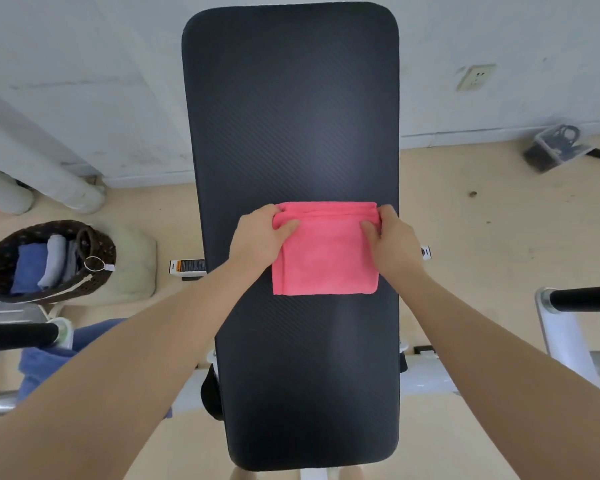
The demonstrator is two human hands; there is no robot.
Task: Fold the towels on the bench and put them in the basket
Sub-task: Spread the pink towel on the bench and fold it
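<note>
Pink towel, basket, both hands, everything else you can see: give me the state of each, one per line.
pink towel: folded into a square, flat on the bench.
bench: bare apart from the towel.
left hand: pinches the towel's far left corner.
right hand: pinches the towel's far right corner.
basket: on the floor to the left, holding folded blue and grey towels.

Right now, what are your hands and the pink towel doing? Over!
Left hand and right hand pinch pink towel's far corners. Towel folded, flat on bench. Basket left on floor; path clear.
</note>
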